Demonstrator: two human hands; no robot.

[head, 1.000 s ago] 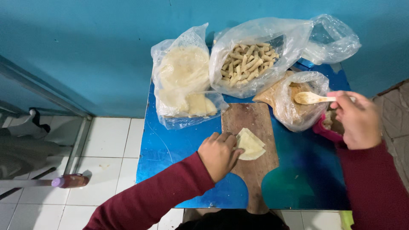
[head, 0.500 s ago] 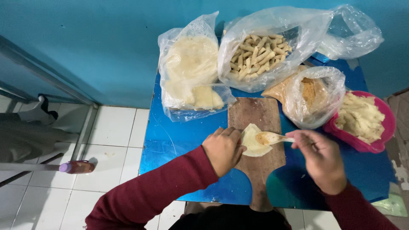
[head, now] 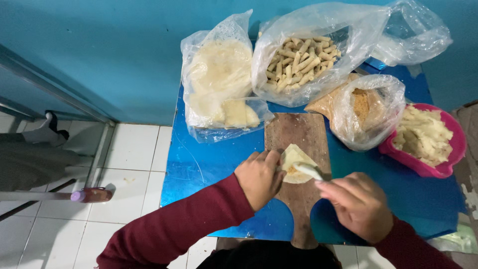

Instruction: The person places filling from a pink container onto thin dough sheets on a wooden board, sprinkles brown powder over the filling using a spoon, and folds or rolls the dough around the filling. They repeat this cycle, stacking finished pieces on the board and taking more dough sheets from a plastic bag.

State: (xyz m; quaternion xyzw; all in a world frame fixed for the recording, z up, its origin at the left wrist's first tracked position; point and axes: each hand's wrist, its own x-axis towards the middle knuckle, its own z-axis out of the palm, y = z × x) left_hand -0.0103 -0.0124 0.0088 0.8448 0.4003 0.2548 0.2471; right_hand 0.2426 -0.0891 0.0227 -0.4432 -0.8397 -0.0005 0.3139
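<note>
head view shows your left hand (head: 259, 178) pinning a pale, thin wrapper (head: 295, 162) flat on the worn wooden board (head: 298, 137), fingers together on its nine o'clock edge. your right hand (head: 359, 205) has its fingers clamped on a light spoon (head: 308, 171) that rests on the wrapper, where a little crumbly filling sits; the wrapper lies open, not rolled. at twelve o'clock on the blue surface (head: 209, 159), a crinkled clear bag holds finished rolls (head: 298, 62).

A cutting board (head: 298, 144) lay on the tabletop (head: 209, 159) with a wrapper (head: 296, 162) on it, between the left hand (head: 259, 177) and right hand (head: 356, 204). Behind the board sat a bag of wrappers (head: 219, 84) and a bag of rolls (head: 303, 55). To its right stood a bag of crumbs (head: 368, 109), then a bowl (head: 448, 164).
</note>
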